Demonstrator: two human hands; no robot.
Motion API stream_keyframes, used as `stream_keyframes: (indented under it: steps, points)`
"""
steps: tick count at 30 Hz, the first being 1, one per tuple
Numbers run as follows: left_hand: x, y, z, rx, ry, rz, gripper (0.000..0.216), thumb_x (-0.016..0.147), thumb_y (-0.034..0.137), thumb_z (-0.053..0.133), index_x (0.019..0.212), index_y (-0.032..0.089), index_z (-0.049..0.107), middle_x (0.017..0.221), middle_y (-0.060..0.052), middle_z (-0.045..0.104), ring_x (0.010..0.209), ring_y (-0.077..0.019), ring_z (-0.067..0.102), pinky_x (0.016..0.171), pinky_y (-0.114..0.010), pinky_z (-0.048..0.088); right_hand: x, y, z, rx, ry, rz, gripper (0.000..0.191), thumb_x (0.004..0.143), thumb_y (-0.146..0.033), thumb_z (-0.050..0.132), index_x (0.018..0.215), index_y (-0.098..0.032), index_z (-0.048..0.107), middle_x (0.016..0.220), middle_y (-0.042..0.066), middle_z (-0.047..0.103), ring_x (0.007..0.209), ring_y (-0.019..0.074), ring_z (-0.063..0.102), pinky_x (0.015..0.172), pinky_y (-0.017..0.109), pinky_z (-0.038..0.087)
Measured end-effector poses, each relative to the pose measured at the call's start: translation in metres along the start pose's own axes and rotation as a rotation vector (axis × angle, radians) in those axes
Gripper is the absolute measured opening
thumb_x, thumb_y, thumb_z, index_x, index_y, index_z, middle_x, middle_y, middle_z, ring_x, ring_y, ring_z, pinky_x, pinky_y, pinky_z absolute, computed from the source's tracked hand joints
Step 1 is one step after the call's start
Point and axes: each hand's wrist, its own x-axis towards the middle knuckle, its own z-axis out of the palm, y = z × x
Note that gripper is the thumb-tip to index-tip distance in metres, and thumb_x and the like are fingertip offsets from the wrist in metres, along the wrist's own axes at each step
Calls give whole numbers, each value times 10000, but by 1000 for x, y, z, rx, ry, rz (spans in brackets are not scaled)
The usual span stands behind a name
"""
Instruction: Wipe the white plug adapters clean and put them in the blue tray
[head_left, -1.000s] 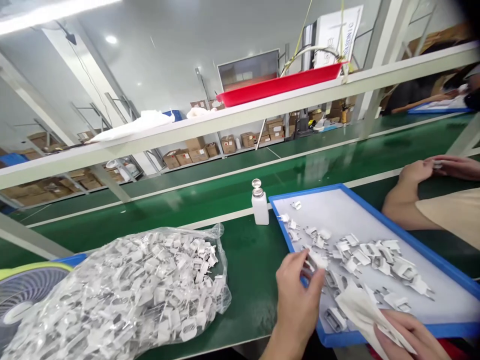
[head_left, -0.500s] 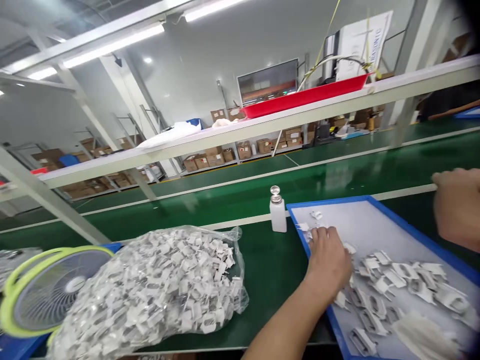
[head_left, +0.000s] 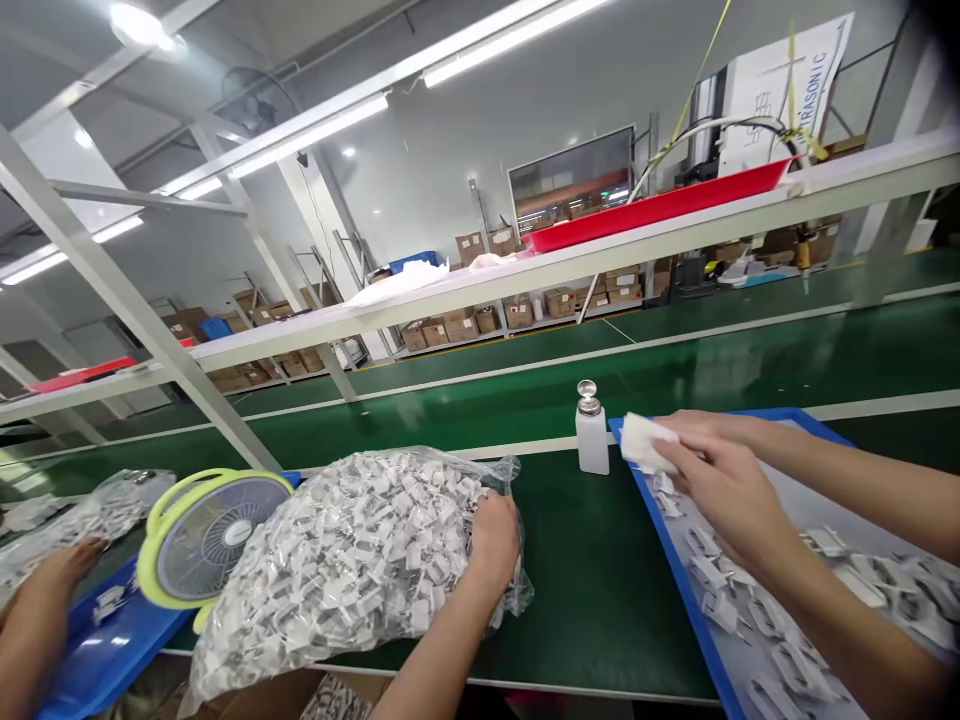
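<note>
My right hand [head_left: 496, 540] is at the right edge of a clear plastic bag [head_left: 352, 560] heaped with small white plastic parts. Its fingers are curled in among the parts, so anything they hold is hidden. Far to the left, my left hand [head_left: 66, 565] lies above a shallow blue tray [head_left: 112, 660], beside another clear bag [head_left: 124, 500] of parts. The left fingers look stretched out with nothing visible in them. A few white parts [head_left: 111, 602] sit in the blue tray. Between both hands stands a yellow-green fan [head_left: 238, 533].
At right, a co-worker's hands [head_left: 724, 480] hold a white cloth [head_left: 646, 444] over a blue-rimmed tray [head_left: 670, 560] containing several white parts. A white pump bottle [head_left: 594, 445] stands upright beside that tray. A shelf bearing a red tray [head_left: 660, 210] crosses above the green belt.
My right hand has gone from the blue-rimmed tray leftward to the bag. My left hand has come into view. The co-worker's hands have moved in from the right with the cloth.
</note>
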Motion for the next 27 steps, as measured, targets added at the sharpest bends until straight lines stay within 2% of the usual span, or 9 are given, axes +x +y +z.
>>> stream_keyframes:
  steps: [2,4,8,10,15,19,22,25,27]
  points:
    - [1,0,7,0,19,6,332,975,338,662,1262,173,629,1281,-102,656,1079,-255,676,906,-470,583,38,3,23,-144,-4,-8,276,1021,-375,540,1063,-166,715,1017,68,718,865,188,683,705,306,560]
    - [1,1,12,-13,41,13,330,975,338,661,1261,174,630,1283,-103,656,1080,-255,675,909,-469,582,63,9,44,-294,-67,-49,256,1009,-368,582,1145,-167,665,1126,69,677,941,182,665,822,371,570]
    - [-4,2,21,-80,100,32,338,975,339,661,1270,177,625,1285,-98,655,1080,-256,676,908,-477,582,72,25,71,-535,-367,-177,257,986,-357,631,1171,-180,650,1166,65,669,945,177,671,831,380,582]
    - [-8,2,22,-125,136,43,341,975,334,661,1277,180,623,1301,-100,648,1099,-262,670,921,-485,577,69,30,78,-628,-455,-207,269,986,-357,631,1190,-182,643,1186,69,665,955,180,673,830,381,586]
    - [-13,-5,13,-278,201,89,366,971,321,667,1308,189,610,1376,-109,612,1193,-291,631,986,-530,541,76,31,79,-757,-550,-243,301,989,-364,627,1232,-187,629,1239,81,648,998,194,670,855,397,584]
    - [-13,-12,-7,-470,228,129,309,975,329,661,1253,196,636,1317,-95,640,1138,-265,651,957,-492,555,88,27,75,-776,-628,-278,304,982,-365,638,1218,-173,635,1231,84,653,1006,198,671,867,407,581]
    - [-15,-14,-23,-634,240,160,253,970,241,632,1211,165,639,1221,-101,670,1090,-264,661,920,-458,555,94,26,73,-775,-672,-299,304,981,-367,640,1209,-168,638,1222,86,656,1002,197,672,865,403,581]
    - [-23,-10,-35,-812,216,215,202,913,159,589,1103,169,655,1003,-79,715,915,-244,697,791,-357,555,102,26,70,-763,-721,-327,308,980,-374,640,1208,-167,639,1206,82,662,1007,201,672,867,408,580]
    - [-30,-4,-37,-935,193,260,197,862,145,596,1048,191,644,943,-50,722,856,-216,708,759,-304,553,108,26,68,-757,-745,-349,319,978,-378,642,1223,-173,634,1222,82,657,1030,208,668,880,419,577]
